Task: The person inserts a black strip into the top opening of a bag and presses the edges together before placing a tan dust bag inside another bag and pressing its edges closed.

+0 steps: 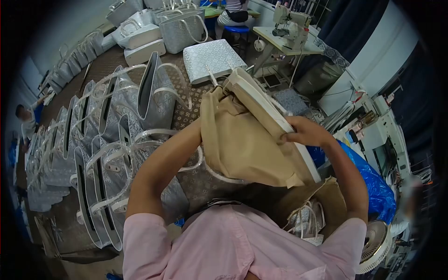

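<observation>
A tote bag (252, 140) with its tan lining outward is tilted up in front of my chest. A pale stiff strip (261, 100) runs along its right side. My right hand (305, 132) grips this side, thumb on the lining and the other fingers partly behind the strip. My left forearm (179, 144) reaches to the left edge of the lining, and the hand there is hidden by the fabric. A clear-wrapped handle (210, 74) sticks out beyond the far end of the bag.
Silver patterned bags (154, 88) stand in rows on the left of the brown patterned table. A flat silver bag (212, 58) lies ahead. An open carton (333, 200), a blue plastic bag (366, 182) and a fan (375, 245) are on my right. Sewing machines (291, 28) and other people are further off.
</observation>
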A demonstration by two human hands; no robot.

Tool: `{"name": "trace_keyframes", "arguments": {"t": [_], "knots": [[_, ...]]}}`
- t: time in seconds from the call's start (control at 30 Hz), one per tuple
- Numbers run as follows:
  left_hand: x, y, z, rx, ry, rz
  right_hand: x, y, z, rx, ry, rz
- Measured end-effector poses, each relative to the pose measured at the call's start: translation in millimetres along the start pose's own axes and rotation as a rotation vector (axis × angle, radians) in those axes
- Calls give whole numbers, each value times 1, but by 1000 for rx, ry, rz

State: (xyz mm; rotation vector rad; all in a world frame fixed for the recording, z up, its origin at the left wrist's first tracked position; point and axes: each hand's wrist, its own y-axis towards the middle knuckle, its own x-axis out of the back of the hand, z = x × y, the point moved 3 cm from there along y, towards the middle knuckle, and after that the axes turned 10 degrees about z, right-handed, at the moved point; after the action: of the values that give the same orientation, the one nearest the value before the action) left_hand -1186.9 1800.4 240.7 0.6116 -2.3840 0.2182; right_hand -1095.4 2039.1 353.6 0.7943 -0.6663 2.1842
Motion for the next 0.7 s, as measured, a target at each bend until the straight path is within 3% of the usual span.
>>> {"name": "trace_keyframes", "arguments": {"t": [0.07,0.17,0.2,0.23,0.27,0.3,0.33,0.43,0.47,0.53,0.6,0.7], "knots": [[-7,-13,4,-49,-76,31,-16,28,-14,-66,64,127],[0,-25,11,-137,-163,35,-21,52,-45,-65,192,64],[-2,3,8,-161,-197,32,-3,47,-40,-212,89,-26],[-6,-26,14,-181,-233,27,9,48,-51,-149,-91,-181],[-7,-7,10,-203,-271,17,19,47,-62,-83,-274,-333],[-3,-10,-3,-227,-315,-2,26,46,-61,-61,-406,-351],[-3,-13,-25,-375,548,-221,30,49,-63,-54,-406,-331],[-17,-13,-16,-98,711,-101,31,49,-63,-92,-426,-234],[-14,-19,-25,-92,714,-104,33,50,-57,-71,-432,-199],[4,-38,-50,-92,634,-356,38,54,-49,-45,-430,-164],[20,-51,-70,-158,821,-367,40,60,-49,-37,-394,16],[28,-70,-94,311,730,-8,44,71,-65,12,-313,112]]}}
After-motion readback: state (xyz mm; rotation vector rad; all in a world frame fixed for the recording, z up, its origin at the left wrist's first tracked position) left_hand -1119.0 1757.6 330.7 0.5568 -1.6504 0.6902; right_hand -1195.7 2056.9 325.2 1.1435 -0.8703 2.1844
